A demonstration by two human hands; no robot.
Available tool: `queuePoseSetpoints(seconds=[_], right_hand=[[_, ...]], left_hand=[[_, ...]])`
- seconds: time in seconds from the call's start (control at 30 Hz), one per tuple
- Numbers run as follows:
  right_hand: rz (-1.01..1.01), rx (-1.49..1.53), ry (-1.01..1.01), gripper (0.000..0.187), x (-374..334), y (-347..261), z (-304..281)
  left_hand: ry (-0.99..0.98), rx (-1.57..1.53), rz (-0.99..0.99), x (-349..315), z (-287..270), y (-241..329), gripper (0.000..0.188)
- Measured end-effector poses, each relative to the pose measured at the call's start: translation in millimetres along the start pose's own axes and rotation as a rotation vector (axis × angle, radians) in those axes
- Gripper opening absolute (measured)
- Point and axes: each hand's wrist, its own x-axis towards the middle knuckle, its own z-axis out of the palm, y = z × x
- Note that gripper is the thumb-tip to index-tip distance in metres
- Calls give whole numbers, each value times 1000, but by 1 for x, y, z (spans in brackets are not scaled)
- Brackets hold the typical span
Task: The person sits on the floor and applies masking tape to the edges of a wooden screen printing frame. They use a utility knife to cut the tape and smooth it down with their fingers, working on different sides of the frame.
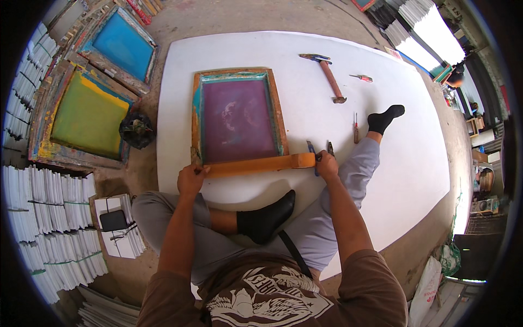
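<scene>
A wide strip of brown adhesive tape (pixel 248 165) stretches along the near edge of a wooden screen-printing frame (pixel 279 117) with purple mesh. My left hand (pixel 190 179) is closed on the strip's left end, by the frame's near left corner. My right hand (pixel 328 165) is closed at the tape's roll end (pixel 305 159), right of the frame. A blue cutter knife (pixel 311 147) stands out beside the right fingers; whether they grip it or it lies behind them I cannot tell. Just beyond, a dark-tipped tool (pixel 330 146) is partly hidden by the hand.
On the white sheet (pixel 414 158) lie a hammer (pixel 330 79), pliers (pixel 314 57) and two screwdrivers (pixel 362 78). To the left lean a blue screen (pixel 124 44) and a yellow-green screen (pixel 87 117), near a black plastic bag (pixel 137 131). Bundled paper stacks (pixel 57 199) line the left side.
</scene>
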Motion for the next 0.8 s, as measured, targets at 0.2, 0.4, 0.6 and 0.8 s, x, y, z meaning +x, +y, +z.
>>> queuePoseSetpoints(seconds=[0.2,0.4,0.6,0.8], right_hand=[[28,217,310,31,-24,-26,-25],[-191,143,94,37,-117,-106,-40],[-209,138,84,37,-124,-120,-21],[-218,139,99,37,-117,-124,-19]], left_hand=[[-7,20,-14,-4,-7,6,38],[-25,10,-18,0,-2,3,39],[-31,-21,-10,5,1,-6,39],[-11,-47,34,0,-1,-3,38]])
